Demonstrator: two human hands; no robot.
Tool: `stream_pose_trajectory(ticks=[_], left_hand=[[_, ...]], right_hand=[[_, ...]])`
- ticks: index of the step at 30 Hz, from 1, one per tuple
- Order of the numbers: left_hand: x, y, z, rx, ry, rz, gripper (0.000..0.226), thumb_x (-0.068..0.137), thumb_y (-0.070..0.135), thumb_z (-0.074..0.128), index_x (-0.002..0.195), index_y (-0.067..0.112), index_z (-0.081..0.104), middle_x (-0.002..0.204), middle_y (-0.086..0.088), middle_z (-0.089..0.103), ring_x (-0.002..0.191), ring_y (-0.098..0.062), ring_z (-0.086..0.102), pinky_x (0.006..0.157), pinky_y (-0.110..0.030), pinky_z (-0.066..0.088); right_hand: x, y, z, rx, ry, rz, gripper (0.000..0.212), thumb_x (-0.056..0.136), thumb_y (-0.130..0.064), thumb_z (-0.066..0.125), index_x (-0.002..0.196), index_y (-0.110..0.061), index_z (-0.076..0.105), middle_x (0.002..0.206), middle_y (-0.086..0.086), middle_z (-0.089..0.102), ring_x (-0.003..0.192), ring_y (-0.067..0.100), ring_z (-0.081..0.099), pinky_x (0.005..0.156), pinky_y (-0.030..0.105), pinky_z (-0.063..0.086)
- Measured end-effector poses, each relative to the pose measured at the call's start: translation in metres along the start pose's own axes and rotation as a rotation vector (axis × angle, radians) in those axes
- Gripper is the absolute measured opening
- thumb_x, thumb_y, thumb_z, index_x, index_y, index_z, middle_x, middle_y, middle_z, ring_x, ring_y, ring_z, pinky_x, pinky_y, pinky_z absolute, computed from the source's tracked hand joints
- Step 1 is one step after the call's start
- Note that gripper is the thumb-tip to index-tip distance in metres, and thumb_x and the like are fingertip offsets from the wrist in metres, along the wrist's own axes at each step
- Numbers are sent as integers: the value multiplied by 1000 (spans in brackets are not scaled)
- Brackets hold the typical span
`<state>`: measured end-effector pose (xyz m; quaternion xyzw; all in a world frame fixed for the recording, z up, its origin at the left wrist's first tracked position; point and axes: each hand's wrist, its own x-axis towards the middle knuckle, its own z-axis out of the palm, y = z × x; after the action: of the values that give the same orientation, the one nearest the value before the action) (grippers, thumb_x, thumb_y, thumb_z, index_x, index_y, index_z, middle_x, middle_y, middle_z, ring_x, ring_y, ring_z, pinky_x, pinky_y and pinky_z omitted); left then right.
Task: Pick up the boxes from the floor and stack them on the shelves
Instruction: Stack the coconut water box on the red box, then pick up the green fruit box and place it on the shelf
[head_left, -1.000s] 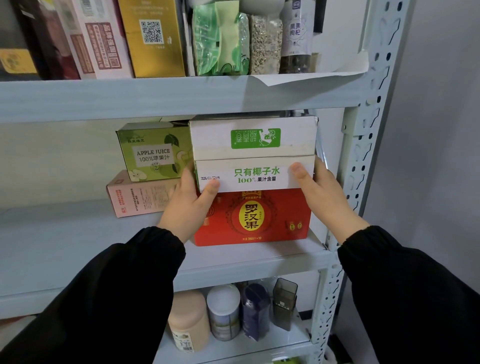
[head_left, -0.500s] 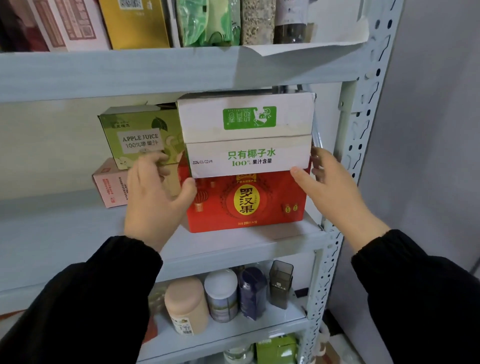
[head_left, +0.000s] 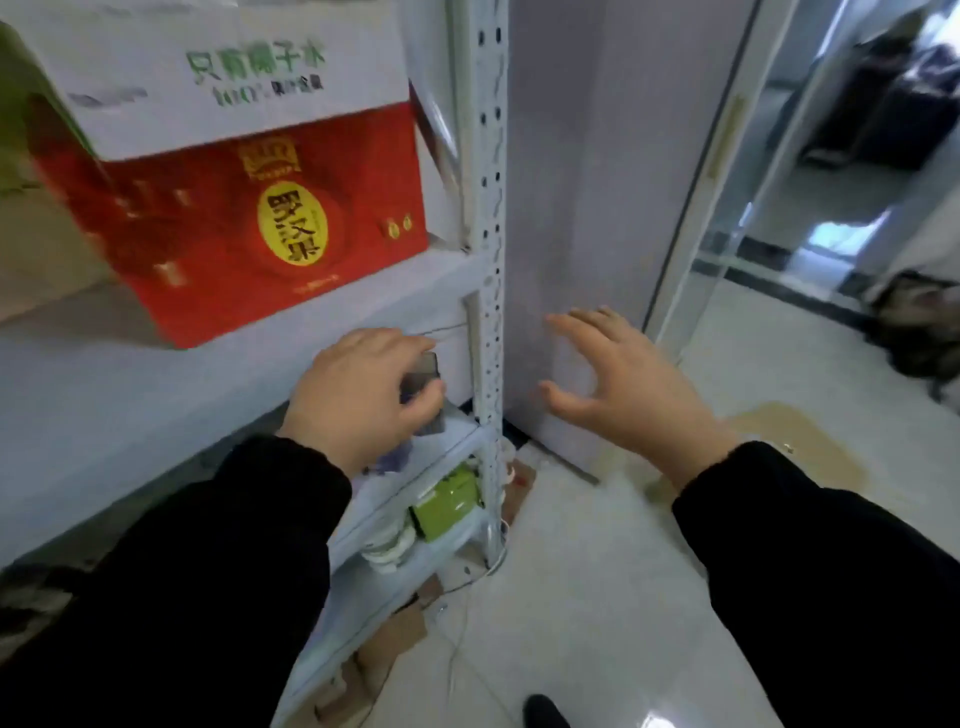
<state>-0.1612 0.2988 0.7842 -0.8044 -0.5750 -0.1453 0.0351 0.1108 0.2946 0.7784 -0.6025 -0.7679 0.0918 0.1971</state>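
A pale lilac wall panel (head_left: 597, 156) stands upright in the middle, with a white doorframe (head_left: 696, 208) just to its right. Glossy white floor tiles (head_left: 597, 597) fill the near right. On them, right of the panel's foot, spreads a tan stain (head_left: 810, 441). Flattened brown cardboard (head_left: 400, 634) lies on the floor at near left, and a thin white cable (head_left: 467, 670) trails beside it. A dark shoe tip (head_left: 543, 712) shows at the bottom edge. At far right sits a blurred dark heap (head_left: 919, 327), perhaps a bag.
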Motion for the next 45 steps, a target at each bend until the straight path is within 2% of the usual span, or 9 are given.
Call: stream_pose_trajectory(ticks=[3,8,12,16,24,29,36,41,45], left_hand=[[4,50,45,-61,-103,127,61,89,57,45,135,22,63,129,-2,67,122,-28,57,99,-40,47],[-5,172,114,-156,-274,367,68,84,59,39,136,21,62,123,-5,69,118,-32,59,98,-44,50],[-33,280,163,-196,-402,578,58,93,54,50,142,24,57,136,0,63,128,-27,52,103,-43,45],[-72,381,203,-229,-502,778,60,95,55,46,146,25,51,140,2,60,133,-23,49,104,-41,44],[-163,533,283,-215,-738,997,58,97,53,49,149,29,45,144,2,55,136,-22,45,104,-39,42],[-201,582,350,-170,-883,979,57,95,53,51,147,30,47,140,1,58,130,-22,51,102,-40,45],[-247,605,469,-46,-1104,997,62,94,55,52,149,26,45,139,-1,59,124,-21,56,95,-36,45],[-273,608,580,59,-1266,1060,69,91,61,51,150,26,42,141,-2,57,124,-21,57,96,-38,45],[-292,594,677,89,-1390,986,97,68,81,40,149,28,43,138,0,57,120,-18,57,92,-32,41]], right_hand=[[-70,39,6,-20,28,200,80,83,-64,59,154,-31,41,159,3,41,152,25,28,122,36,22],[-212,106,9,-34,81,540,75,85,-52,71,151,-25,47,152,3,48,144,22,39,114,35,33],[-326,151,11,-20,101,801,75,87,-49,69,152,-21,44,150,1,49,143,19,38,115,31,31],[-433,180,20,53,147,1049,75,88,-49,65,154,-22,42,152,-1,46,145,16,35,117,32,30],[-612,234,63,228,208,1480,77,85,-52,62,152,-21,41,149,3,50,139,19,42,111,35,35],[-678,270,117,355,181,1654,73,86,-54,59,151,-24,43,147,4,52,134,23,49,101,35,43],[-717,305,229,580,148,1841,68,90,-45,64,149,-20,44,148,7,52,133,24,49,101,32,39],[-717,339,338,818,253,1971,65,89,-38,68,147,-18,47,134,9,60,120,25,58,85,31,42],[-720,371,445,1060,453,2118,74,80,-53,68,145,-23,46,128,-2,64,116,21,63,97,35,50]])
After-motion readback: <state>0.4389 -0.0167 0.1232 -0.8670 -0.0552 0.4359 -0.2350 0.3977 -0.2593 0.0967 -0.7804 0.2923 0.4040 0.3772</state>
